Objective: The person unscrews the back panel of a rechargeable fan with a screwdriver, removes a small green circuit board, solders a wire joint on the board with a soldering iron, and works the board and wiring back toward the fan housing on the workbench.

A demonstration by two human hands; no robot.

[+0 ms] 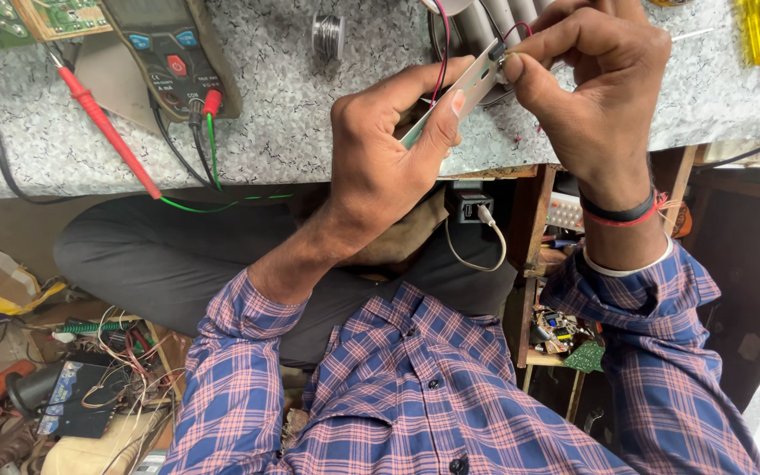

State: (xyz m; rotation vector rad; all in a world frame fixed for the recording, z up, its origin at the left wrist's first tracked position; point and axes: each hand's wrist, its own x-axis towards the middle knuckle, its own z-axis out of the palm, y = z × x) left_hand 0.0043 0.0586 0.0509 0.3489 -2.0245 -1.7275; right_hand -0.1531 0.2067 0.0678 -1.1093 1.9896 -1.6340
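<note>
The person wears a long-sleeved checked shirt (415, 387) in blue, purple and salmon pink, buttoned down the front with small dark buttons, its sleeves pushed back from the wrists. Grey trousers (160, 255) cover the legs. On the right wrist sit a black band (613, 214) and a red thread (639, 217), above a white cuff lining.

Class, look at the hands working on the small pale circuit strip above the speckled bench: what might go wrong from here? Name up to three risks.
1. The small pale circuit strip is pinched by the left hand at one end only; it may twist or slip.
2. The right hand works where thin red and black wires join; they might tear off.
3. The solder spool sits close by and may get knocked.
</note>
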